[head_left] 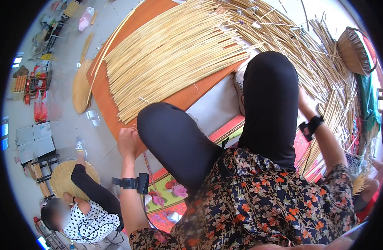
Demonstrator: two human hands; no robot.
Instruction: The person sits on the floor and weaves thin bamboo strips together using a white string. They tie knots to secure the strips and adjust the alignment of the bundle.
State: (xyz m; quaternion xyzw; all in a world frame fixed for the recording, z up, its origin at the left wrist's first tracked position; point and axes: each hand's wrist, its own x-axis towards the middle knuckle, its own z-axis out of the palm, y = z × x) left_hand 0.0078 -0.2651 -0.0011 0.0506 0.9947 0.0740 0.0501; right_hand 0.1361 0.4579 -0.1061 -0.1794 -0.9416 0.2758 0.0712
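Observation:
Beside my left knee, my left hand (pixel 128 142) is closed at the near corner of an orange-brown board (pixel 187 99). A thin pale string (pixel 133 126) shows at its fingertips. Across the board lies a mat-like row of pale split-cane strips (pixel 170 58), side by side, with short string ends sticking out along the near edge. My right hand (pixel 303 99) reaches down past my right knee toward a heap of loose cane strips (pixel 320 79). The knee hides its fingers, so I cannot see whether it holds anything.
A woven basket (pixel 353 51) stands at the far right above green cloth (pixel 368 98). Floral cloth (pixel 175 189) lies beneath me. On the left, another person in a dotted top (pixel 89 223) sits with a round woven piece (pixel 68 177); an oval woven piece (pixel 82 85) lies beyond.

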